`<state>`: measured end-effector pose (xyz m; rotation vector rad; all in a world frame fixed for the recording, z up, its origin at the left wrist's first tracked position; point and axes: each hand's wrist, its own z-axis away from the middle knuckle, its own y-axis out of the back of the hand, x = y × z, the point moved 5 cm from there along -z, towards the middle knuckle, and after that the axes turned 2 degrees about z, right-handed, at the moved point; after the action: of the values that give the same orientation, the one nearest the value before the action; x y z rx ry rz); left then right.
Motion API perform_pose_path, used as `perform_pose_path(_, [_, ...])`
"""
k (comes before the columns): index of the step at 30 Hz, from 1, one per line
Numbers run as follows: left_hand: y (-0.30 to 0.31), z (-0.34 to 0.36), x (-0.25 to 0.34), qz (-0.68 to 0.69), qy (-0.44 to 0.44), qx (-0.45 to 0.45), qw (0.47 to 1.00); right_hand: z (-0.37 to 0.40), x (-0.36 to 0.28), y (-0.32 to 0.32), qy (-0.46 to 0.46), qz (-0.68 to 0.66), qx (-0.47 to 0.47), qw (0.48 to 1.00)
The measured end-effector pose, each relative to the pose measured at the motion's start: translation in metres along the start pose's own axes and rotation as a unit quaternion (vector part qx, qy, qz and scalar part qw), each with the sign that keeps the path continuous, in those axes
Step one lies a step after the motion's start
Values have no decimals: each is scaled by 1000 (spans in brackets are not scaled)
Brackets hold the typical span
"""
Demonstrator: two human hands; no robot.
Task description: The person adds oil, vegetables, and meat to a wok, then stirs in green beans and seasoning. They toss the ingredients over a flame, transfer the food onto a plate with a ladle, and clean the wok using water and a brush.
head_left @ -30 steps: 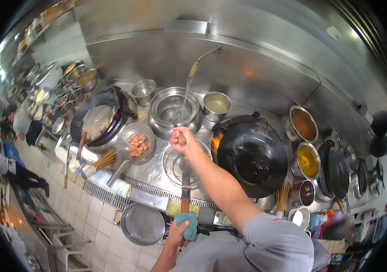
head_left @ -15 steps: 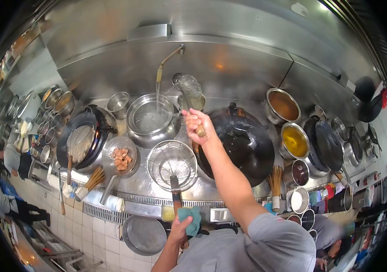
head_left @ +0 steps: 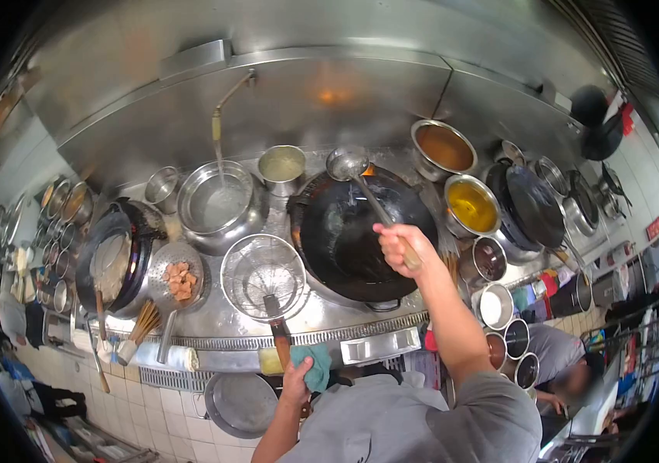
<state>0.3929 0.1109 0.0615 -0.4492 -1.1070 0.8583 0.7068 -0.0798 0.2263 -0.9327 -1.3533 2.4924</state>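
Observation:
My right hand [head_left: 400, 245] is closed round the handle of a metal ladle [head_left: 348, 163]. The ladle's bowl hangs at the far rim of a dark wok [head_left: 345, 247], whose inside looks wet. Low in the view, my left hand [head_left: 296, 380] grips a green cloth [head_left: 312, 367] against the wooden handle of a wire strainer [head_left: 263, 276]. The strainer's round basket lies on the steel counter, left of the wok. A tap runs water into a wide steel pot [head_left: 217, 202]. Beside that pot stands a smaller pot of cloudy liquid [head_left: 282, 169].
A perforated scoop [head_left: 161, 287] with brown meat pieces lies left of the strainer. Bowls of brown liquid [head_left: 443, 148] and yellow oil [head_left: 471, 205] stand right of the wok. A second wok [head_left: 109, 258] is at far left. Another person [head_left: 549, 355] bends at lower right.
My right hand has swung the ladle rightward from over the small pot to the wok's far rim. The view has turned right. My left hand keeps its hold.

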Motion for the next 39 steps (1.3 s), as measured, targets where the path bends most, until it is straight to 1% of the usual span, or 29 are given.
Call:
perform_pose_path(4, [-12, -20, -4, -18, 34, -16, 999, 81, 12, 39, -6, 0, 33, 999])
perform_pose_path(7, [-36, -31, -4, -44, 44, 1, 998, 132, 26, 63, -20, -15, 71, 997])
perform_pose_path(9, [-44, -35, -9, -58, 64, -20, 996, 159, 39, 82, -35, -18, 87, 995])
perform_pose_path(12, [-66, -38, -13, -64, 77, -29, 995, 202, 53, 84, -35, 65, 133, 988])
perform_pose_path(13, [-70, -39, -18, -64, 75, -23, 995, 213, 57, 88, -31, 146, 166, 975])
perform_pose_path(15, [-71, -38, -26, -70, 80, -21, 994, 234, 64, 94, -26, 307, 225, 925])
perform_pose_path(16, [-69, -38, -29, -76, 87, -25, 993, 243, 68, 95, -35, 351, 235, 906])
perform_pose_path(18, [-66, -33, -35, -73, 99, -21, 992, 262, 66, 90, -44, 345, 218, 912])
perform_pose_path(20, [-65, -27, -39, -69, 96, 10, 993, 278, 59, 75, -69, 326, 212, 919])
perform_pose_path(23, [-51, -21, -47, -67, 89, 32, 993, 288, 65, 79, -106, 212, 159, 958])
perform_pose_path(24, [-47, -20, -49, -70, 85, 35, 993, 287, 66, 79, -123, 223, 146, 956])
perform_pose_path(27, [-42, -16, -56, -70, 77, 40, 994, 274, 76, 73, -134, 167, 113, 970])
perform_pose_path(30, [-45, -13, -57, -67, 76, 49, 994, 258, 83, 68, -126, 123, 91, 980])
perform_pose_path(33, [-42, -9, -58, -61, 74, 50, 994, 242, 83, 71, -108, 143, 73, 981])
perform_pose_path(34, [-41, -8, -58, -59, 74, 49, 994, 238, 84, 73, -106, 246, 101, 958])
perform_pose_path(35, [-40, -6, -58, -56, 71, 53, 994, 233, 86, 74, -100, 346, 127, 924])
perform_pose_path(36, [-44, -4, -55, -54, 69, 56, 995, 228, 86, 75, -91, 441, 152, 880])
perform_pose_path(37, [-46, -3, -53, -52, 67, 59, 995, 226, 87, 80, -64, 534, 178, 824])
perform_pose_path(39, [-41, 1, -51, -49, 41, 61, 996, 225, 95, 89, -7, 697, 225, 681])
